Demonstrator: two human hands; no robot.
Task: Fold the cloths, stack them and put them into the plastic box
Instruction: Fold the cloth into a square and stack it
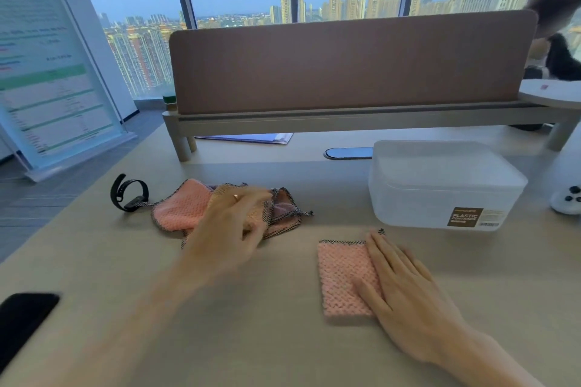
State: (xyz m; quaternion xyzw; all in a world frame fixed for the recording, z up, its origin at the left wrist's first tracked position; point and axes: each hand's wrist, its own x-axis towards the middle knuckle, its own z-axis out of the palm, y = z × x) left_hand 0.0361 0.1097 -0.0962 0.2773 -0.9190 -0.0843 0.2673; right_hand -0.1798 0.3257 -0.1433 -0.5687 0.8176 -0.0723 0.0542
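- Closest to us, the right hand (405, 289) lies flat, palm down, fingers stretched out and together, pressing on the right edge of the folded pink cloth (344, 279); nothing is gripped, the grip is wide.
- That folded cloth lies as a neat rectangle on the bench (267, 323), its dark checked trim along the far edge, just in front of the plastic box.
- The left hand (234, 218) reaches out over the loose pile of cloths (185, 209); it is blurred, fingers curled down onto the fabric, and whether the grip has closed on a cloth I cannot tell.
- A ring (235, 196) shows on one finger of that hand.
- The pile is crumpled: pink, a peach piece and a mauve piece, all with checked edging, well left of the folded one.
- A black wristband (129, 193) stands on its edge just beside the pile's left corner.
- The plastic box (440, 185), translucent white, with its lid on and a brown label on its front, sits at the right, behind the folded cloth.
- A dark flat object (22, 317) lies at the bench's near left edge.
- Farther back, a brown divider panel (345, 62) stands across the bench.
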